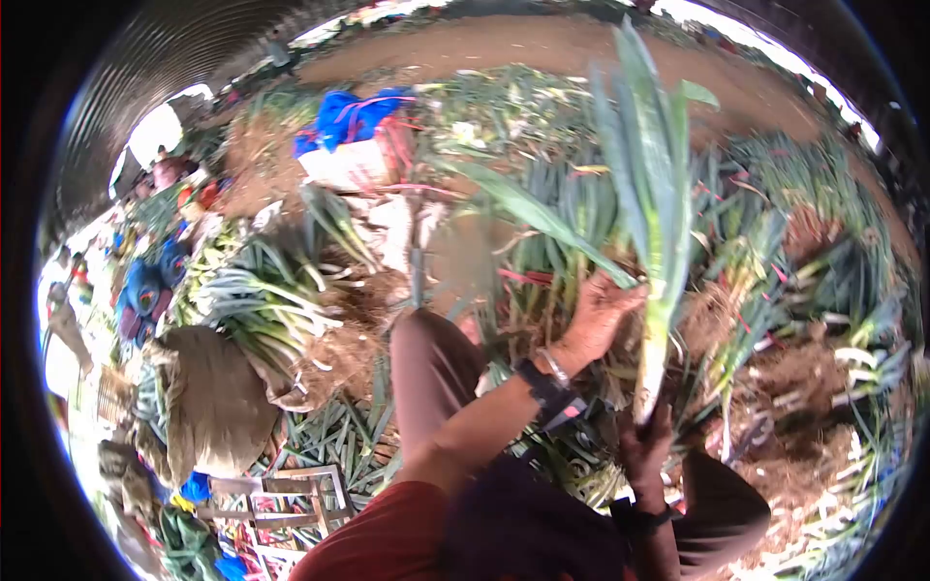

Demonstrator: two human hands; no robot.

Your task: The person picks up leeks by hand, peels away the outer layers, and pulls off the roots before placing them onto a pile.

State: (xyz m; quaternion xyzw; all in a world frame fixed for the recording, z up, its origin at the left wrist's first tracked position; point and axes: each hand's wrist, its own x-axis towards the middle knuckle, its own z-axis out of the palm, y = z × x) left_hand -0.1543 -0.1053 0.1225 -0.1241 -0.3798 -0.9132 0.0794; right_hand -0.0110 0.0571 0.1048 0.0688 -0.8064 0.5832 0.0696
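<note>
A large leek [657, 339] stands nearly upright in front of me, its green leaves fanning up and its white end pointing down. My right hand [647, 445] is closed round the white root end. Beside the stem, my left hand [603, 315] has its fingers closed on a long leaf [542, 218] that bends away to the left. A dark watch and a bracelet are on the left wrist.
Bundled leeks [572, 203] stand just beyond my hands. Loose leeks [266, 295] lie at the left, near a brown cloth [215, 402]. A wooden frame [276, 487] lies lower left. Farther off is a white bundle with blue material [358, 160]. People [167, 169] are at the far left.
</note>
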